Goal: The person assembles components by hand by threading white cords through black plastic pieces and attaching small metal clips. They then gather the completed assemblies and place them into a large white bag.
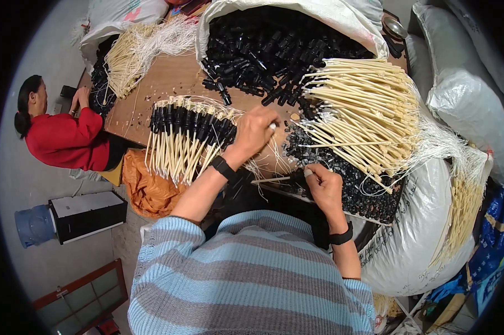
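Beside thin, black-sleeved cream rods (191, 133) laid at the near edge of the brown wooden surface (165, 75), the left hand (255, 131) is curled, as is the right hand (325, 188); whether anything is pinched cannot be told.

The place was a small workshop, shown by a brown table (168, 70) of heaped black parts (257, 47) and bundled cream sticks (369, 106), bulging sacks (458, 72) around it, and a co-worker (68, 138) in red.

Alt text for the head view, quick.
A person's left hand is between black-sleeved cream rods and a larger pile of cream rods on a brown table; the right hand is beside small black parts. Black connectors spill from a white sack.
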The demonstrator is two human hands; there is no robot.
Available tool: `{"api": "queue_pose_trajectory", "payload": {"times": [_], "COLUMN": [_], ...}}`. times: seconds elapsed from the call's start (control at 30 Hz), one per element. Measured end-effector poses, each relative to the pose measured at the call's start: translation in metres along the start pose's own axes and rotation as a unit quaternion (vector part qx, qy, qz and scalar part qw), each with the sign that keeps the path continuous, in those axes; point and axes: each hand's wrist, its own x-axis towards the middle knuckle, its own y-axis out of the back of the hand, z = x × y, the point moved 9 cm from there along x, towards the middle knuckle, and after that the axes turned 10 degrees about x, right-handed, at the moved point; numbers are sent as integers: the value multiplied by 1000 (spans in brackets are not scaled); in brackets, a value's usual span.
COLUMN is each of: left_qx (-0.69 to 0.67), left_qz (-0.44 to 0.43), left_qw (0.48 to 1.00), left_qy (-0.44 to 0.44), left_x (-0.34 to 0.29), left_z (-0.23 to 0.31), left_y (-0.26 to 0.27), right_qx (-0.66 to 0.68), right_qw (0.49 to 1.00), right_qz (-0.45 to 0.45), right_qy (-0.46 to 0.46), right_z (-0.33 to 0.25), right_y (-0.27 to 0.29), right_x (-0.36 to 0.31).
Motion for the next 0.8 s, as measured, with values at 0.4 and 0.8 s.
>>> {"api": "queue_pose_trajectory", "payload": {"times": [0.4, 0.8], "left_qx": [-22, -486], "left_qz": [-48, -130], "left_qw": [996, 840], "left_qy": [-70, 202], "left_x": [24, -29], "left_z": [6, 62], "left_y": [-39, -36], "right_qx": [50, -208], "right_qw": [997, 945], "right_qz": [44, 171], "right_qy": [-49, 187], "right_z": [21, -26], "right_y": [13, 7], "right_x": [0, 3]}}
